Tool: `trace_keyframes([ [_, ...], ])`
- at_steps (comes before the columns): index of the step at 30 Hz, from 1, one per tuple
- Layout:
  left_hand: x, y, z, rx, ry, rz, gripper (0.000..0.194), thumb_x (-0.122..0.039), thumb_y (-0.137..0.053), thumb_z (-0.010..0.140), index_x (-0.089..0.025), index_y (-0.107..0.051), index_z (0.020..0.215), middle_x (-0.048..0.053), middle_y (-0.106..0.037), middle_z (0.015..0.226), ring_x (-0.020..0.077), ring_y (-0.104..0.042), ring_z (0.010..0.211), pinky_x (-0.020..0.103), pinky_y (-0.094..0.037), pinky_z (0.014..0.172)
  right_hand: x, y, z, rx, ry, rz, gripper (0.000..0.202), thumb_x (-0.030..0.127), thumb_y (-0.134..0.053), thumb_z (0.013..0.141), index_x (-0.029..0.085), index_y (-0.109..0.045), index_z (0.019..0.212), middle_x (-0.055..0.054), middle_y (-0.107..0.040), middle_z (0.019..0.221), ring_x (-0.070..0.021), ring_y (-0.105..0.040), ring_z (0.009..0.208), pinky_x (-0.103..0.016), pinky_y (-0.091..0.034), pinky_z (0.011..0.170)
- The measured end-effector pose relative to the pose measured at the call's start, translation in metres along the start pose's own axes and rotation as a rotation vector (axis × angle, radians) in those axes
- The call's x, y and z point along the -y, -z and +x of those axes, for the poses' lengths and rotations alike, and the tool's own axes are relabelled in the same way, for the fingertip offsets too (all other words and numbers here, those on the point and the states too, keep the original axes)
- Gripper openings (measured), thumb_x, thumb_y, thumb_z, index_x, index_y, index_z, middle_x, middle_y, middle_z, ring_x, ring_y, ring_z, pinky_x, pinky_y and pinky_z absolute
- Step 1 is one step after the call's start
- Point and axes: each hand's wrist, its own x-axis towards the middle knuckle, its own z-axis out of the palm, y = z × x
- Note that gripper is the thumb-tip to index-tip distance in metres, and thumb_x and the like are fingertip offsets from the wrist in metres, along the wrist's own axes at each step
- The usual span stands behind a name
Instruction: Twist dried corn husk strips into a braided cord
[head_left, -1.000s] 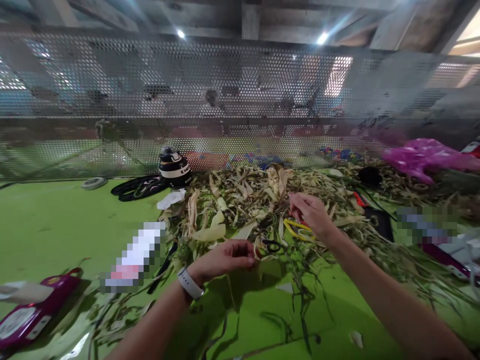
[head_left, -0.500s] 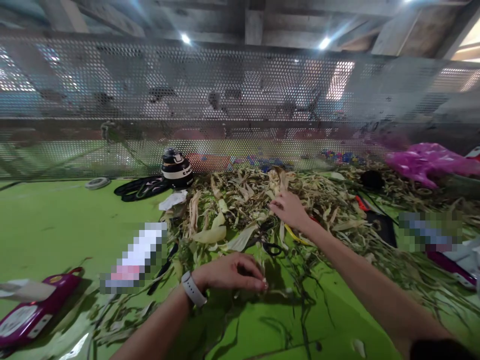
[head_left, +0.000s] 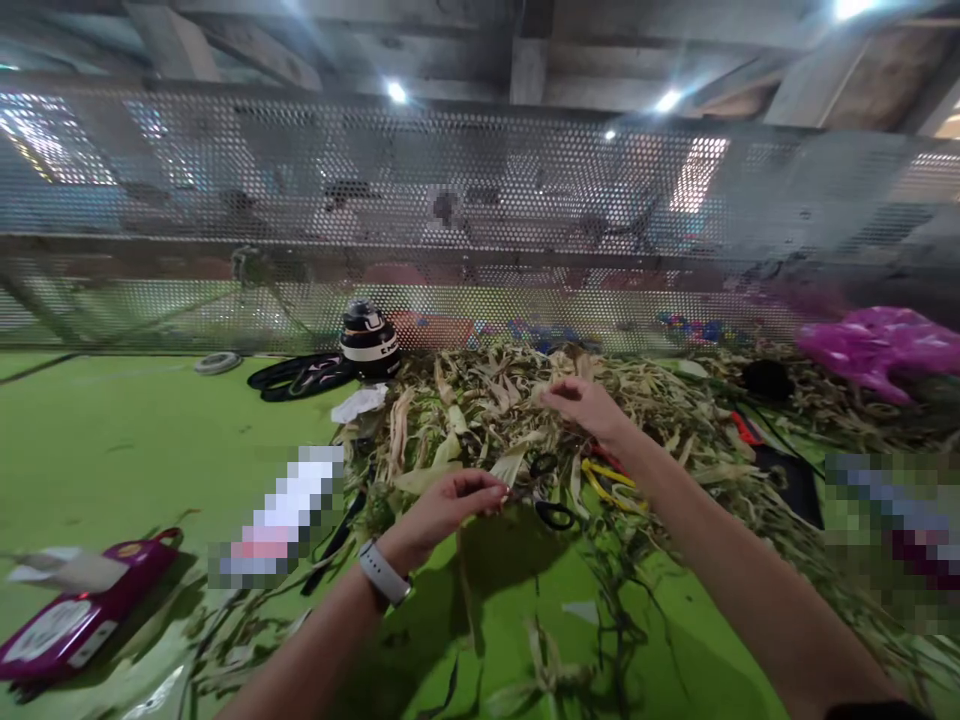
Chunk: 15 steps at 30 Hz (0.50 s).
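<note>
A heap of dried corn husks (head_left: 510,385) spreads over the green table in front of me. Above its near part, my right hand (head_left: 591,408) is closed in a pinch with a pale husk piece (head_left: 540,394) at the fingertips. My left hand (head_left: 454,503), a white watch (head_left: 384,573) on its wrist, is pinched too, lower and nearer. Something small and pale shows at its fingertips, too small to name. Below that hand hangs or lies a thin husk strip (head_left: 466,585). Scissors with black handles (head_left: 555,514) lie partly under husks between the hands.
Yellow-handled tool (head_left: 609,478) lies beside my right forearm. Left are a black bottle (head_left: 369,340), a tape roll (head_left: 218,363), white tissue (head_left: 358,404) and a magenta device (head_left: 90,605). A pink plastic bag (head_left: 877,345) sits right. Perforated metal screen (head_left: 480,220) closes off the back.
My left hand has moved up and away from me, nearer the heap. My right hand has lifted slightly off the husks with a piece. Pale husk bits now lie on the near table.
</note>
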Motion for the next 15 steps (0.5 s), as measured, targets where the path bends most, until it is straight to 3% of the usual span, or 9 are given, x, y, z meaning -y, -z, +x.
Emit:
trace_keyframes([
  [5,-0.004,0.001,0.003,-0.227,-0.102,-0.147,0.022,-0.036,-0.066,0.071,-0.014,-0.066,0.072,-0.001,-0.059,0.059,0.0081,-0.048,0.056,0.019,-0.037,0.056,0.016,0.011,0.0,-0.033,0.05,0.293,0.039,0.056,-0.053,0.072,0.017,-0.052,0.076,-0.001,-0.06,0.074,-0.0123,-0.056,0.071,-0.026,-0.044,0.068],
  [9,-0.014,0.001,0.003,-0.322,-0.113,-0.19,0.026,-0.038,-0.067,0.07,-0.017,-0.069,0.085,0.002,-0.066,0.076,0.0117,-0.056,0.069,0.021,-0.041,0.065,0.032,0.013,-0.01,0.179,0.05,0.63,0.029,0.044,-0.064,0.07,0.019,-0.051,0.077,0.003,-0.057,0.062,-0.011,-0.055,0.062,-0.025,-0.043,0.064],
  [12,-0.023,-0.004,0.003,-0.302,-0.141,-0.223,0.035,-0.039,-0.064,0.073,-0.02,-0.065,0.103,0.005,-0.066,0.102,0.0185,-0.056,0.096,0.024,-0.042,0.076,0.041,0.007,-0.022,0.379,-0.007,0.71,0.027,0.041,-0.065,0.072,0.019,-0.052,0.08,0.006,-0.051,0.054,-0.008,-0.047,0.049,-0.021,-0.039,0.053],
  [15,-0.029,-0.012,0.003,-0.147,-0.164,-0.318,0.039,-0.041,-0.059,0.077,-0.02,-0.062,0.109,0.008,-0.062,0.112,0.0213,-0.053,0.105,0.03,-0.042,0.085,0.046,-0.002,-0.032,0.565,-0.028,0.684,0.027,0.04,-0.064,0.074,0.017,-0.055,0.085,0.006,-0.051,0.056,-0.0067,-0.046,0.049,-0.019,-0.035,0.048],
])
